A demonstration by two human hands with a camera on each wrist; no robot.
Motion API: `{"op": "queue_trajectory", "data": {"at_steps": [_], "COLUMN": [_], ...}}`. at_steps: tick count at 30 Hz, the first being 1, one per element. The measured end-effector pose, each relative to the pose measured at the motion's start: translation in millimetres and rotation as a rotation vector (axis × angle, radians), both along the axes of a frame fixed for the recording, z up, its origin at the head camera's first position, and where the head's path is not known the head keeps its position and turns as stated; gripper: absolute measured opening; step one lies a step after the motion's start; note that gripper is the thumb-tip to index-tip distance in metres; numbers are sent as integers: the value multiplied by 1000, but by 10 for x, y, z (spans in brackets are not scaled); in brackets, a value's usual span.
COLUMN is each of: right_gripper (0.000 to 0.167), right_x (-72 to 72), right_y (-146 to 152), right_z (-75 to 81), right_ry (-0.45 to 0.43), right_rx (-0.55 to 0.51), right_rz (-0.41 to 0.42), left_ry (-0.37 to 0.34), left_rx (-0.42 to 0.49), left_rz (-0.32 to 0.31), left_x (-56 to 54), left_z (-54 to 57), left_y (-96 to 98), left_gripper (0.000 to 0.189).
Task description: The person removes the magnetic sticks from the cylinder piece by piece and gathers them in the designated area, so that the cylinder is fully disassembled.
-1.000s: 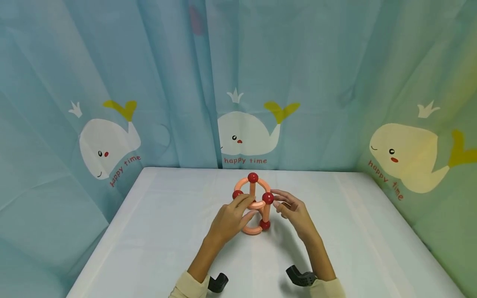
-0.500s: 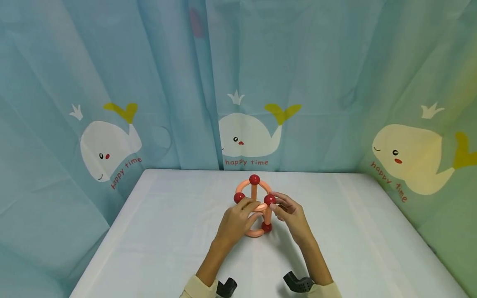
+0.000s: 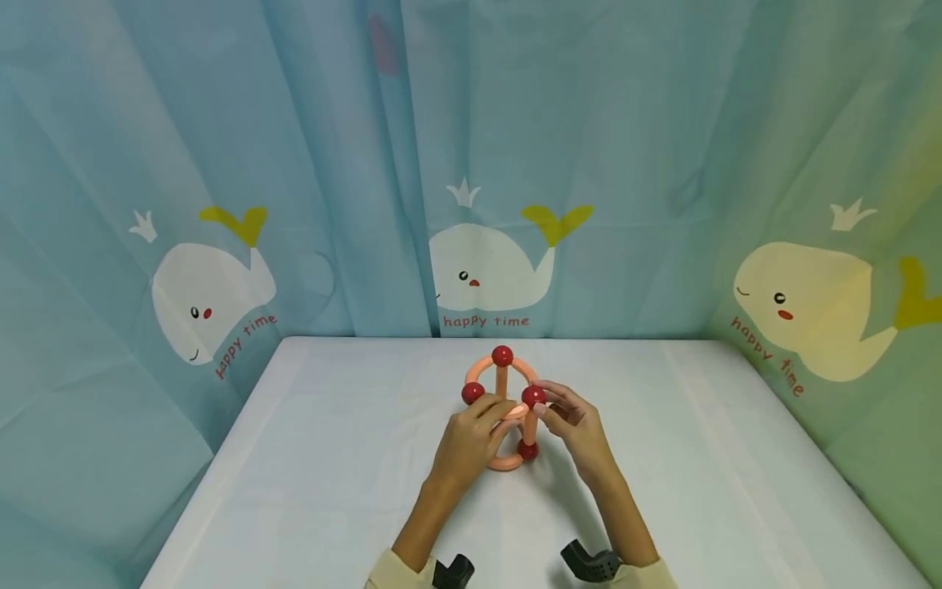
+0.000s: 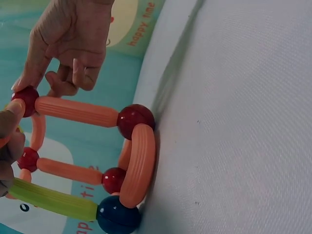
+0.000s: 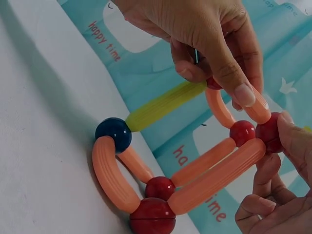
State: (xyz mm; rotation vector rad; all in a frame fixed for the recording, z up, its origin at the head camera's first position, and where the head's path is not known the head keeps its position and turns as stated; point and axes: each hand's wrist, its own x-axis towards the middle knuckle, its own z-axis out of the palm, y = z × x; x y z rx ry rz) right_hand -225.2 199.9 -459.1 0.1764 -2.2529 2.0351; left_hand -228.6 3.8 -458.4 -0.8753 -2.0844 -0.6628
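Note:
On the white table stands a small frame of magnetic rods and balls [image 3: 501, 380]. Its upper and lower rings of curved orange rods are joined by upright rods. My left hand [image 3: 465, 446] pinches a curved orange rod [image 5: 258, 108] at the front of the upper ring. Thumb and fingertips of my right hand [image 3: 581, 429] pinch the red ball [image 3: 533, 397] at that ring's right. Below it, an orange upright [image 4: 78, 111] runs to a lower red ball [image 4: 136, 122]. The yellow-green upright [image 5: 168, 105] meets a blue ball [image 5: 114, 134]; the left hand hides both in the head view.
The white table [image 3: 316, 491] surrounds the frame. A blue-green curtain [image 3: 625, 164] printed with whales hangs behind and along both sides. Black wrist camera mounts [image 3: 591, 562] sit by both cuffs.
My right thumb and fingers have closed in from beside the right red ball and now pinch it. My left hand has shifted slightly right along the curved rod. The frame stays standing.

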Motion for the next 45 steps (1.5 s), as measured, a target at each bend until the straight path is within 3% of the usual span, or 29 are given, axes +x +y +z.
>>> {"op": "queue_trajectory", "data": {"at_steps": [5, 13, 25, 34, 38, 42, 45], "right_gripper": [39, 40, 40, 41, 40, 40, 44], "right_x": [-17, -17, -14, -9, -8, -10, -12], "right_y": [-7, 36, 29, 32, 35, 36, 31], "right_z": [3, 2, 7, -8, -13, -10, 2], "right_ry": [26, 10, -6, 1, 30, 56, 66], "right_rx": [-12, -22, -20, -32, -49, -53, -38], "right_rz": [13, 19, 45, 69, 86, 91, 83], "left_ry": [-20, -50, -93, -58, -19, 30, 22], "left_rx": [15, -58, -196, -293, -232, -53, 60], "left_rz": [-36, -102, -45, -28, -21, 14, 72], "left_x": [0, 25, 9, 27, 9, -24, -47], "left_z": [18, 8, 32, 78, 85, 101, 101], "left_y": [-4, -15, -114, -188, -213, -228, -247], "left_gripper": [25, 20, 20, 11, 14, 12, 14]}}
